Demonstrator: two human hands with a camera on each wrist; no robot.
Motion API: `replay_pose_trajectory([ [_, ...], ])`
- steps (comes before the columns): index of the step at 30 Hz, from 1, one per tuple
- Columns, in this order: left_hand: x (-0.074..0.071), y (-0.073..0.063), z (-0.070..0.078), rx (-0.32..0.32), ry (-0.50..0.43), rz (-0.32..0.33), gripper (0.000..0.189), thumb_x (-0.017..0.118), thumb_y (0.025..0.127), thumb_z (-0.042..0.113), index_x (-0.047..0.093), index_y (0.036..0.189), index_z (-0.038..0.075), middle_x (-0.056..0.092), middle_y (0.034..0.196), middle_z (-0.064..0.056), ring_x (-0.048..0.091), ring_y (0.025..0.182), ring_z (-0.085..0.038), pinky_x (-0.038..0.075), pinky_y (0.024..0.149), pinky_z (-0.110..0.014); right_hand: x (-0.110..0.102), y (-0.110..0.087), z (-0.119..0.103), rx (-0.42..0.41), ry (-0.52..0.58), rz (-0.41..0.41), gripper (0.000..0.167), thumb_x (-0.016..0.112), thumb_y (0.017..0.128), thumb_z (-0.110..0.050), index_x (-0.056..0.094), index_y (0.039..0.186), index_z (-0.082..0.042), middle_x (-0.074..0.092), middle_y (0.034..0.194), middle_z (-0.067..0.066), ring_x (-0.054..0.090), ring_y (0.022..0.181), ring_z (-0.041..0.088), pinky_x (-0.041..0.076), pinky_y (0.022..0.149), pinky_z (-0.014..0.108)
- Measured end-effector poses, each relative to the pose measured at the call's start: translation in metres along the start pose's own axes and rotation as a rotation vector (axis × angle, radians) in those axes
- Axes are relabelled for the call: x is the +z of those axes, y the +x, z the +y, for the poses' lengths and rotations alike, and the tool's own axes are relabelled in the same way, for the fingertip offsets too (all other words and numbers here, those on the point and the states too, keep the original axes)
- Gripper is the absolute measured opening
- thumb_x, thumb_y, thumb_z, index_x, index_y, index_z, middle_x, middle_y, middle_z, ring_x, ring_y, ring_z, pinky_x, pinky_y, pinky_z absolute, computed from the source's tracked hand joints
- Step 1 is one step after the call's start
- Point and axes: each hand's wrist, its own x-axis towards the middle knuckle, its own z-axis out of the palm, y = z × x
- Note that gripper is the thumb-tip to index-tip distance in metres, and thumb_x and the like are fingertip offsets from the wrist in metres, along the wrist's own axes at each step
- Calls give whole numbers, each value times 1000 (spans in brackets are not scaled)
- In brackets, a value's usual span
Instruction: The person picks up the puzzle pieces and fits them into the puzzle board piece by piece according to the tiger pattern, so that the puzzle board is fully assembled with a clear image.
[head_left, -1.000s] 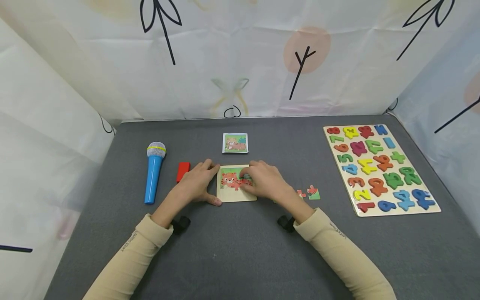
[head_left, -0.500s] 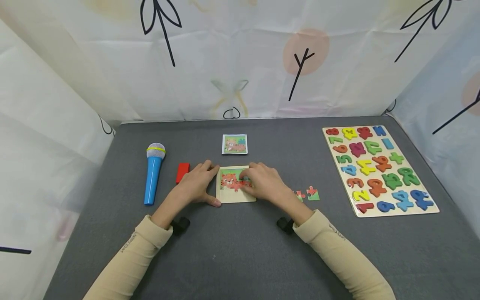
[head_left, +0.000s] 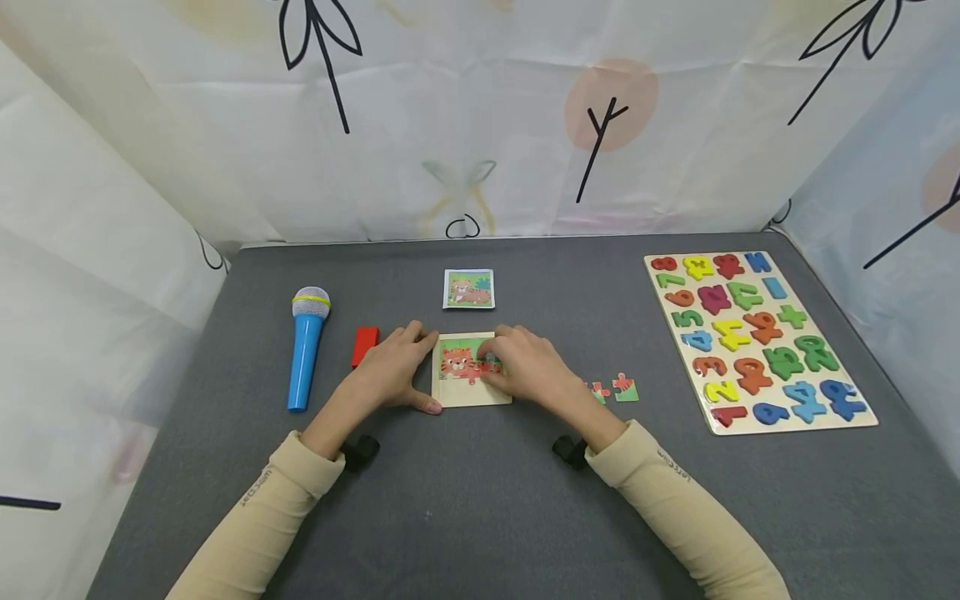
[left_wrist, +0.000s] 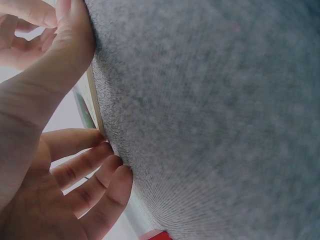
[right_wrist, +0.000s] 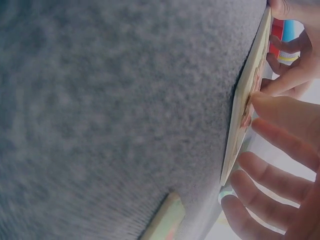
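I have the wooden puzzle board lying flat at the middle of the head view, a little below centre: pale, thin and square, with a bare cream strip along its lower part and an orange tiger face on green filling the upper left of its recess. The left hand spans its left edge, thumb and fingers spread wide apart at the two corners; the right hand covers the picture's right part, thumb and forefinger narrow, and I cannot tell whether they pinch a piece. Just right of that wrist I see loose puzzle pieces, red on green. A tiger picture card sits above the board, a red block and a blue microphone at left, a colourful number board at right, all on the grey table
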Motion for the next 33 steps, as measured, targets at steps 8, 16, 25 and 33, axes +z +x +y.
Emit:
replay_pose_trajectory([
  [8,0,0,0,-6,-4,-6,114,91,68,58,43,154,1,50,142,-17,53,121,-31,56,95,-46,0,1,-1,4,9,-29,22,78,92,-20,79,113,-15,69,104,7,62,85,22,53,64,36],
  [16,0,-1,0,-3,-6,-9,114,91,68,57,42,154,1,51,141,-17,53,120,-31,55,96,-46,2,2,0,10,11,-36,24,78,92,-20,79,114,-13,69,105,7,62,83,20,52,63,34],
  [25,-1,0,0,3,0,-5,113,90,68,57,43,154,1,51,140,-17,53,119,-31,56,94,-45,1,1,0,4,22,-22,23,78,91,-19,79,114,-13,71,107,8,65,88,22,56,66,37],
  [33,0,1,0,4,-8,-1,113,91,68,57,43,154,1,51,140,-17,53,118,-31,56,92,-44,2,2,2,1,36,-3,16,73,93,-13,80,108,-13,71,106,9,64,84,22,55,64,39],
])
